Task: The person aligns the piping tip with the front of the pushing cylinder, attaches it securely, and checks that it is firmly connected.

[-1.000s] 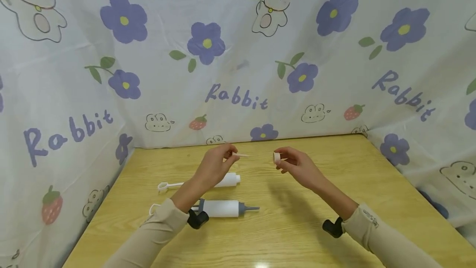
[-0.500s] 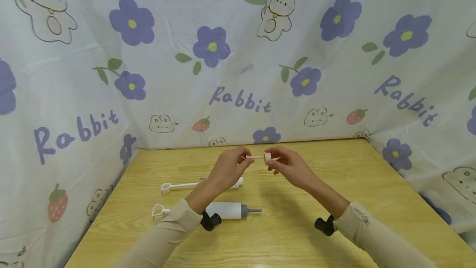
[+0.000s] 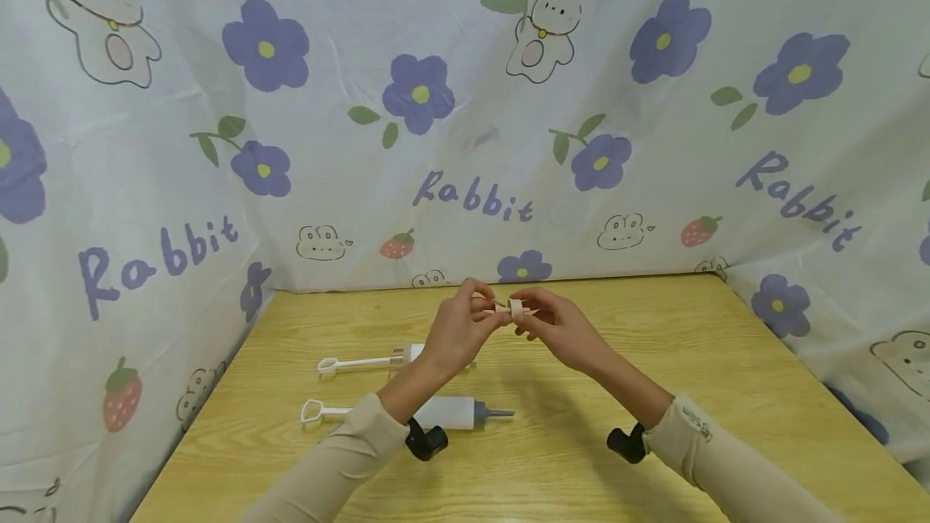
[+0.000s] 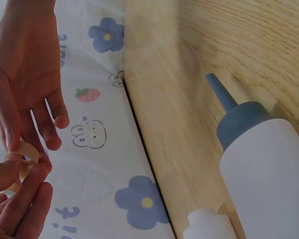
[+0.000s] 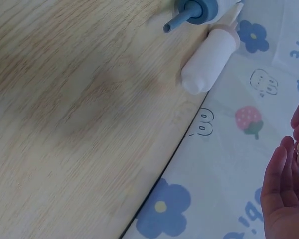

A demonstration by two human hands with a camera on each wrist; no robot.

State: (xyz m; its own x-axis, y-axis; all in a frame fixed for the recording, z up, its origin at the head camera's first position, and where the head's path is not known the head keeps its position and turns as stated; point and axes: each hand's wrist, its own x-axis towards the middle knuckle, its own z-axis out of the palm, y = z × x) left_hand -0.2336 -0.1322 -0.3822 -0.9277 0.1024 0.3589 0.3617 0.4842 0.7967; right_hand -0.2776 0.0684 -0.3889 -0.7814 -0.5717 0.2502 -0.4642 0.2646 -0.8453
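We find the right hand (image 3: 565, 331) pinching a small cream ring-shaped cap (image 3: 517, 309) and the left hand (image 3: 458, 326) pinching a slim pale piece (image 3: 501, 308) against it, raised toward the far edge of the yellow wood-grain table (image 3: 697, 394). A grey-nozzled white cylinder (image 3: 450, 412) and a slimmer white cylinder (image 5: 211, 62) lie with handles toward its left edge.

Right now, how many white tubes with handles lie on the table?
2: the grey-nozzled tube in front, the other tube behind; in the head view, the left arm partly hides both.
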